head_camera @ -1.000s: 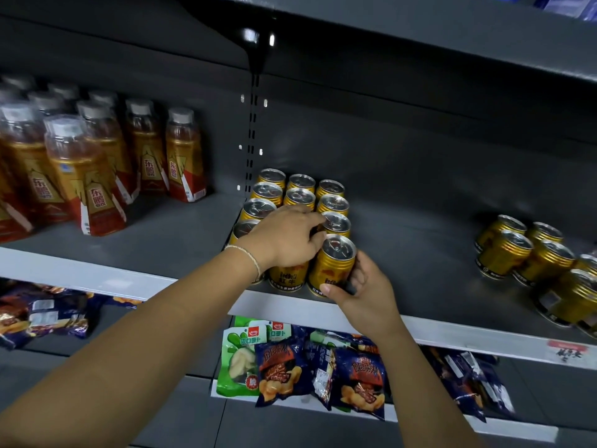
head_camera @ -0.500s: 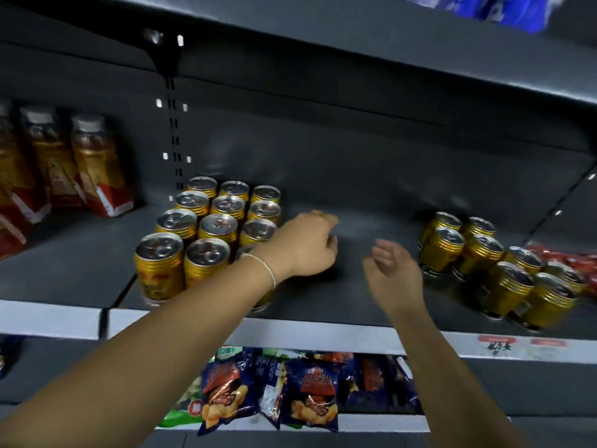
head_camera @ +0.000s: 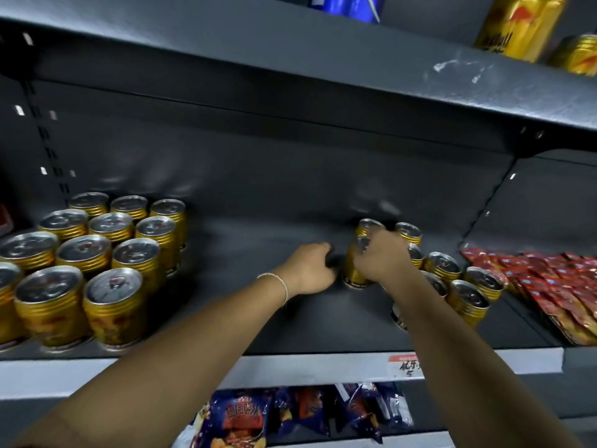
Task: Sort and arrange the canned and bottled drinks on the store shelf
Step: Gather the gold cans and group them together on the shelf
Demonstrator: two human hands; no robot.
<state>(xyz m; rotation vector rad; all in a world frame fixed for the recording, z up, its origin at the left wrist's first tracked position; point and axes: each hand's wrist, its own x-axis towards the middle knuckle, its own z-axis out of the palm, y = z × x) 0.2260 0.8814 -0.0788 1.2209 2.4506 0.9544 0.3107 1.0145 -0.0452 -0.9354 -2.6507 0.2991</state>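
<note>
On the dark shelf (head_camera: 258,318) a tidy block of gold cans (head_camera: 97,253) stands upright in rows at the left. A loose cluster of the same gold cans (head_camera: 468,292) stands at the right. My right hand (head_camera: 382,257) grips the top of the leftmost gold can (head_camera: 353,273) of that cluster, which stands on the shelf. My left hand (head_camera: 307,270) hovers just left of that can with fingers loosely curled, a small dark gap between them. My right forearm hides part of the cluster.
Red packets (head_camera: 562,286) lie heaped on the shelf to the right of the cluster. Snack bags (head_camera: 290,412) fill the shelf below. The shelf above carries tall gold cans (head_camera: 517,24) and blue packaging (head_camera: 349,4). A price tag (head_camera: 407,363) sits on the front rail.
Both hands left the sorted block and moved right across the shelf. My right hand took hold of a can in the right cluster. The view swung right.
</note>
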